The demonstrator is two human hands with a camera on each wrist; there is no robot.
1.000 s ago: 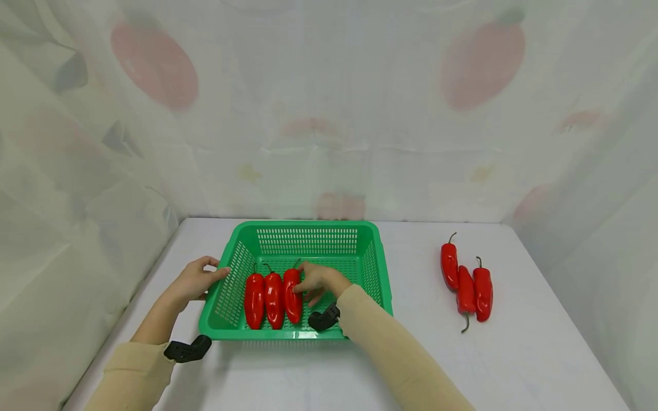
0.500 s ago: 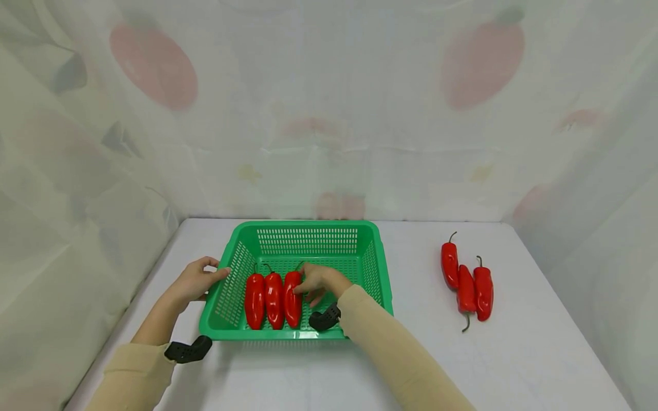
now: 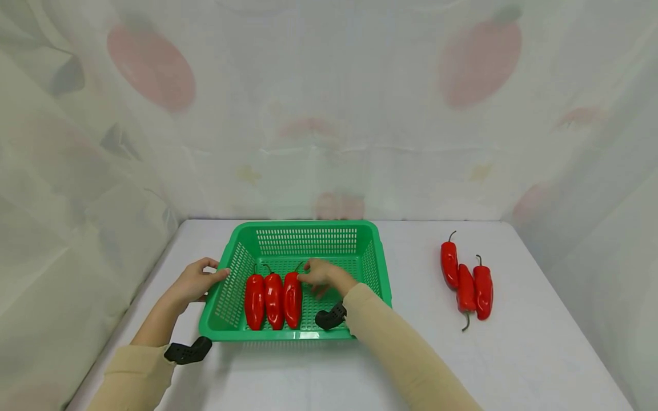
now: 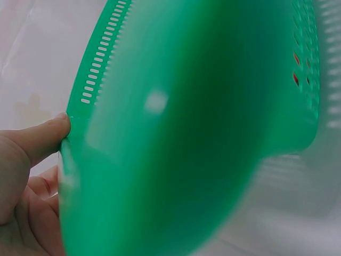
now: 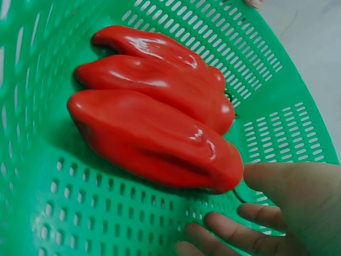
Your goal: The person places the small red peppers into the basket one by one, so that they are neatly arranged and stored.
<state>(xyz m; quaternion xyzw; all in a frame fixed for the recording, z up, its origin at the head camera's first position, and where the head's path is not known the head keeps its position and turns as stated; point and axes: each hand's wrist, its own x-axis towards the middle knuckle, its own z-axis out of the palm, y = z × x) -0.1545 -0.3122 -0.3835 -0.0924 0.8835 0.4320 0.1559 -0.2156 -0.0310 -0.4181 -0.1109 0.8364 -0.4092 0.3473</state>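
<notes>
Three red peppers lie side by side in the left half of a green plastic basket (image 3: 295,335), stems pointing to its far side. My left hand (image 3: 197,279) grips the basket's left rim, thumb over the edge and fingers behind it; the left wrist view shows the thumb (image 4: 45,136) on the rim. Inside the basket, my right hand (image 3: 326,275) is beside the stem end of the rightmost pepper (image 3: 293,299). In the right wrist view its fingers are spread and hold nothing; the thumb (image 5: 277,178) is at the pepper's (image 5: 154,141) top, contact hard to tell.
Three more red peppers (image 3: 466,291) lie close together on the white table (image 3: 426,354), right of the basket. A pale printed curtain (image 3: 329,114) stands behind the table and along both sides. The basket's right half shows bare slotted floor.
My right hand has drawn back from the rightmost pepper's body, slightly up and to the right, and its fingers have come off it. The left hand and basket have stayed put.
</notes>
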